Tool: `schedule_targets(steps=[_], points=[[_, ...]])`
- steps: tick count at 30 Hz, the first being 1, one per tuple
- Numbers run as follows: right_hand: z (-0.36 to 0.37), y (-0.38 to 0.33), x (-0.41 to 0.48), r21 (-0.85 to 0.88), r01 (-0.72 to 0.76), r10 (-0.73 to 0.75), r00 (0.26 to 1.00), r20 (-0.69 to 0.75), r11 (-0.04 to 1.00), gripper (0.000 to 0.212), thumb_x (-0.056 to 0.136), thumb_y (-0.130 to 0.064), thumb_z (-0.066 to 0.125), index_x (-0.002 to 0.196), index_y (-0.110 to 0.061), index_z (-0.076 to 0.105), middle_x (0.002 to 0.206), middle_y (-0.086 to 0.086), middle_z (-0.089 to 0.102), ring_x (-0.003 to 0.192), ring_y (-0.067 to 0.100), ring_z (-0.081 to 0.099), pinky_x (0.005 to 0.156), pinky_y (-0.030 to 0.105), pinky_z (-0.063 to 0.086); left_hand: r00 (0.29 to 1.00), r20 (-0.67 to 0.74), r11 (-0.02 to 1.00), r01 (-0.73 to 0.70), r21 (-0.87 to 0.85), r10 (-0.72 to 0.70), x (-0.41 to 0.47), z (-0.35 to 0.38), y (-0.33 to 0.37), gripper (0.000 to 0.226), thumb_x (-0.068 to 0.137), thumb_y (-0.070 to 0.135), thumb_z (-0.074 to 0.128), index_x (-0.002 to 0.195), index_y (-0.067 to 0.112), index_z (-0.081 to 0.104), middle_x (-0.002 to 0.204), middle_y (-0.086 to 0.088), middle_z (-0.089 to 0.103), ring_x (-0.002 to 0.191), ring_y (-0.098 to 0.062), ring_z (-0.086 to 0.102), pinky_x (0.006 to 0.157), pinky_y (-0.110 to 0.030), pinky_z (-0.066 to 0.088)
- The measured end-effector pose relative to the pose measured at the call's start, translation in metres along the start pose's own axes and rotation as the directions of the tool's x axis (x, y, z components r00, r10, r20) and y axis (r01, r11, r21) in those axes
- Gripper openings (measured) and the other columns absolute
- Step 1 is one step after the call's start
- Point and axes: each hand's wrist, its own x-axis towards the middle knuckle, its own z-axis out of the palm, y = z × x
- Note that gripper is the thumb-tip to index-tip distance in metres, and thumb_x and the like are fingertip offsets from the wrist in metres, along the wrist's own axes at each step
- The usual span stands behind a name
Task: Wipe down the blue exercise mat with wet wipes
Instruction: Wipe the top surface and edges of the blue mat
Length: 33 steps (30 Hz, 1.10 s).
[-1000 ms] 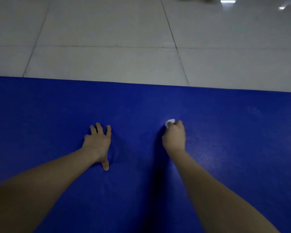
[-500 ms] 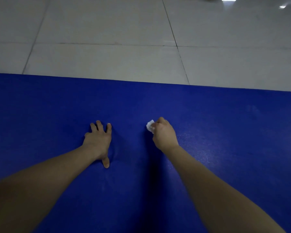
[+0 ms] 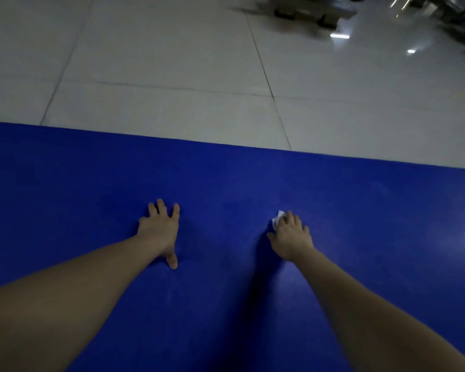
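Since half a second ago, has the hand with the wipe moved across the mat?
Yes. The right hand, pressing the wipe, slid rightward, away from the left hand planted on the mat.

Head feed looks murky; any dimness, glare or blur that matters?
Head view: dim overall; glare streaks on the glossy pale tiled floor top right; dark equipment there is motion-blurred; blue exercise mat, left hand, and right hand pressing the small white wet wipe read sharply enough.
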Motion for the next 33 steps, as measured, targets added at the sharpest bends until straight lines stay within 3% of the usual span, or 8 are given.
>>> schedule_targets(steps=[4, 9, 11, 13, 17, 22, 28, 33], points=[[0.026, -0.004, 0.001, 0.013, 0.002, 0.0, 0.989, -0.149, 1.0, 0.088, 0.102, -0.063, 0.026, 0.157, 0.003, 0.007, 0.166, 0.02, 0.007, 0.154, 0.035, 0.008, 0.124, 0.049, 0.017, 1.0, 0.004, 0.999, 0.006, 0.046, -0.007, 0.004, 0.0, 0.005, 0.167, 0.048, 0.064, 0.093, 0.157, 0.016, -0.024, 0.163, -0.025, -0.019, 0.152, -0.046, -0.005, 0.115, -0.052, 0.037], [0.019, -0.001, 0.031, 0.139, -0.161, 0.192, 0.95, -0.247, 0.977, 0.078, 0.105, -0.054, 0.026, 0.155, 0.005, 0.019, 0.164, 0.023, 0.014, 0.153, 0.036, 0.013, 0.12, 0.053, 0.021, 1.0, -0.009, 0.999, 0.001, 0.045, -0.001, 0.007, 0.002, 0.004, 0.167, 0.047, 0.064, 0.093, 0.157, 0.017, -0.023, 0.163, -0.024, -0.019, 0.153, -0.044, -0.005, 0.115, -0.051, 0.037], [0.012, 0.006, 0.039, 0.169, -0.205, 0.253, 0.902, -0.349, 0.964, 0.052, 0.105, -0.039, 0.037, 0.14, -0.003, 0.049, 0.152, 0.023, 0.035, 0.14, 0.038, 0.034, 0.109, 0.053, 0.033, 1.0, -0.012, 0.999, -0.008, 0.044, 0.009, 0.006, 0.003, 0.003, 0.166, 0.048, 0.065, 0.092, 0.157, 0.017, -0.023, 0.163, -0.024, -0.02, 0.153, -0.043, -0.006, 0.116, -0.051, 0.036], [0.006, 0.019, 0.042, 0.164, -0.219, 0.267, 0.878, -0.397, 0.962, 0.024, 0.1, -0.024, 0.047, 0.112, -0.015, 0.065, 0.121, 0.016, 0.049, 0.104, 0.031, 0.047, 0.086, 0.043, 0.041, 1.0, -0.005, 0.999, -0.006, 0.041, 0.006, 0.002, 0.002, 0.002, 0.165, 0.048, 0.064, 0.092, 0.157, 0.018, -0.023, 0.163, -0.023, -0.02, 0.153, -0.043, -0.006, 0.116, -0.05, 0.036], [-0.006, 0.037, 0.056, 0.376, -0.196, 0.316, 0.903, -0.29, 0.905, 0.009, 0.098, -0.016, 0.053, 0.095, -0.014, 0.062, 0.099, 0.009, 0.046, 0.076, 0.027, 0.047, 0.062, 0.031, 0.037, 1.0, -0.012, 0.998, -0.013, 0.06, 0.014, 0.001, -0.002, 0.004, 0.166, 0.046, 0.066, 0.092, 0.158, 0.018, -0.021, 0.163, -0.024, -0.017, 0.153, -0.043, -0.003, 0.115, -0.048, 0.039], [-0.017, 0.014, 0.088, 0.594, -0.19, 0.407, 0.877, -0.254, 0.781, 0.03, 0.105, -0.031, 0.049, 0.09, -0.006, 0.052, 0.098, 0.017, 0.062, 0.075, 0.027, 0.048, 0.056, 0.03, 0.03, 1.0, -0.012, 0.996, -0.001, 0.084, 0.002, 0.006, 0.002, 0.005, 0.168, 0.045, 0.066, 0.093, 0.158, 0.015, -0.021, 0.161, -0.026, -0.016, 0.152, -0.046, -0.002, 0.114, -0.049, 0.039], [-0.027, -0.082, 0.088, 0.602, 0.034, 0.185, 0.936, -0.298, 0.798, 0.027, 0.1, -0.031, 0.053, 0.086, -0.008, 0.051, 0.09, 0.015, 0.062, 0.073, 0.026, 0.052, 0.061, 0.031, 0.036, 0.999, -0.034, 0.996, -0.013, 0.092, 0.017, 0.007, 0.004, 0.004, 0.167, 0.045, 0.068, 0.091, 0.157, 0.016, -0.021, 0.162, -0.026, -0.015, 0.152, -0.044, -0.001, 0.112, -0.047, 0.041], [-0.021, -0.127, 0.08, 0.489, 0.205, -0.061, 0.954, -0.294, 0.848, 0.031, 0.101, -0.031, 0.053, 0.078, -0.013, 0.045, 0.081, 0.007, 0.054, 0.062, 0.016, 0.045, 0.047, 0.024, 0.025, 1.0, -0.024, 0.994, -0.003, 0.111, 0.006, 0.004, 0.001, 0.005, 0.168, 0.045, 0.069, 0.09, 0.157, 0.015, -0.022, 0.162, -0.026, -0.014, 0.152, -0.045, 0.0, 0.112, -0.047, 0.041]])
